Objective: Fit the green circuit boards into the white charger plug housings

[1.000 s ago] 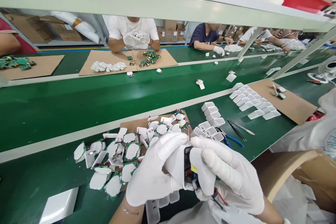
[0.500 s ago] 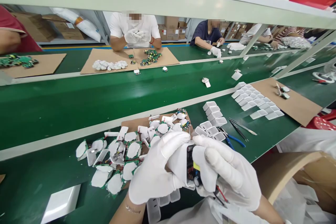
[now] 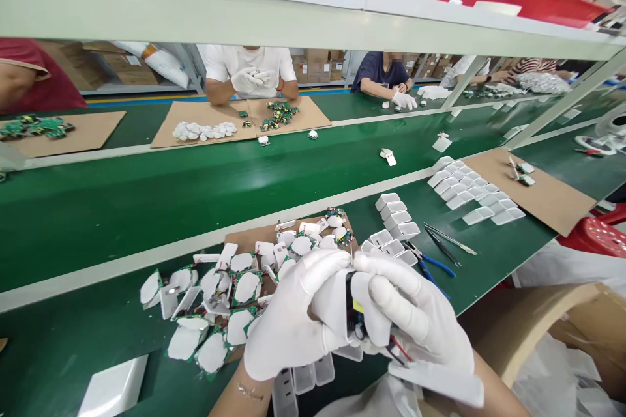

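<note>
My left hand (image 3: pixel 293 313), in a white glove, grips a white plastic housing (image 3: pixel 331 306) from its left side. In my gloved right hand (image 3: pixel 420 306) is a circuit assembly (image 3: pixel 358 306) with a white pad, dark parts and a yellow patch. The assembly sits at the housing's opening, partly inside it. Red and black wires (image 3: pixel 400 350) run from it toward a flat white piece (image 3: pixel 440 383) hanging below my right hand. Fingers hide part of the join. Circuit boards with white pads (image 3: pixel 247 288) lie piled left of my hands.
White housings (image 3: pixel 402 216), tweezers (image 3: pixel 443 244) and blue-handled pliers (image 3: pixel 437 264) lie on the green table. A cardboard drum (image 3: pixel 518 332) stands at right. Beyond the conveyor (image 3: pixel 147 195), other people work. A shelf beam (image 3: pixel 293 13) crosses above.
The circuit assembly has gone slightly deeper into the housing as my hands came closer together. The flat white piece shows more clearly below my right hand. The view has tilted upward a little.
</note>
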